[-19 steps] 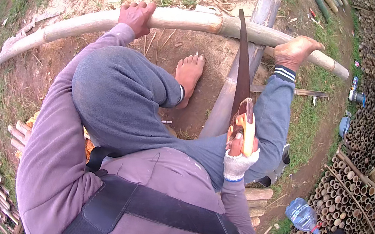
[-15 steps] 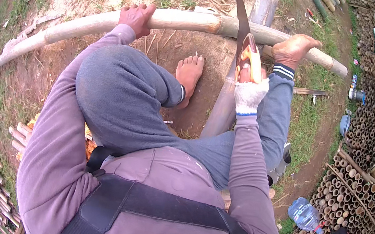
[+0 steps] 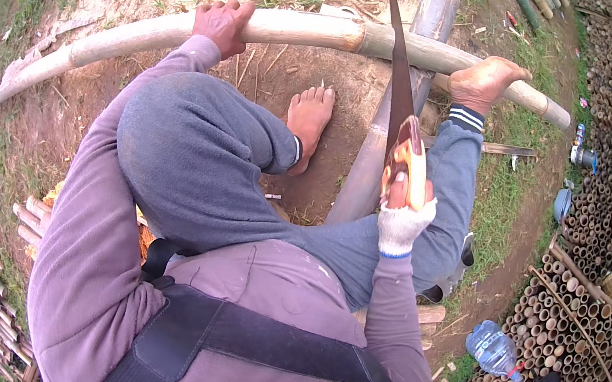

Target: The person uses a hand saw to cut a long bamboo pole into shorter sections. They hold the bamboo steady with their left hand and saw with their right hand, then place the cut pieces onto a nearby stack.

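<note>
I view from afar the gloved right hand [image 3: 404,217] clenched around a handsaw [image 3: 401,106], its blade [image 3: 399,69] crossing a pale bamboo pole [image 3: 300,31] that the left hand [image 3: 222,25] grasps, the right foot [image 3: 481,86] tops and a thicker grey pole [image 3: 358,179] underlies.

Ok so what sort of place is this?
Probably an outdoor bamboo work yard: cut bamboo is stacked along the right, a long pale pole lies across a thicker pole, and the right hand holds a saw.
</note>
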Demonstrator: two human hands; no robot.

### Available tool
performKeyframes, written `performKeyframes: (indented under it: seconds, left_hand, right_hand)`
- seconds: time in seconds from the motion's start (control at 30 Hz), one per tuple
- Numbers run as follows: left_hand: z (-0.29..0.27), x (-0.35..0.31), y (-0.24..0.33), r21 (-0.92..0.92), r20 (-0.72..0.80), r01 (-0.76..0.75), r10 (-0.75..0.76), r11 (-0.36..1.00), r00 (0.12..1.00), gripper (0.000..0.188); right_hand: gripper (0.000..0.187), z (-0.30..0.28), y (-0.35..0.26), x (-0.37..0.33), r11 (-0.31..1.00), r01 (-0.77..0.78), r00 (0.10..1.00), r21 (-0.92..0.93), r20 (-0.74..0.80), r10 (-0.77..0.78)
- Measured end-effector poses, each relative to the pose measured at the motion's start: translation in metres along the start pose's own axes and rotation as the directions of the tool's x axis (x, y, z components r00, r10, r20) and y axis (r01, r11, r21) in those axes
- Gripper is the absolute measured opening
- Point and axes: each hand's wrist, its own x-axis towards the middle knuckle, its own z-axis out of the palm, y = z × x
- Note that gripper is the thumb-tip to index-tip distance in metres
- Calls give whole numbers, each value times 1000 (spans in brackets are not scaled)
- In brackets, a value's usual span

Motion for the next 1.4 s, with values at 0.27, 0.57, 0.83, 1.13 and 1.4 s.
performKeyframes:
  seconds: [0.27,0.57,0.83,1.13,1.4]
  left_hand:
    - [0,14,13,-49,-67,-47,44,998,997,55]
    - [-1,-2,-4,-6,-38,-2,2,1000,999,56]
    - [-3,14,11,-39,-30,-62,61,997,998,66]
    - [-3,-3,-4,13,-14,15,-15,1000,1000,63]
    - [1,14,9,-44,-68,-61,58,997,996,62]
  right_hand:
    - [25,42,-14,83,986,141,987,-86,-63,-146]
    - [19,-5,-14,-14,978,-138,990,156,61,130]
    - [24,48,3,83,989,136,987,-50,-78,-140]
    - [19,-16,-14,-28,999,-16,1000,45,19,15]
    - [26,53,-18,101,977,148,986,-157,-52,-158]
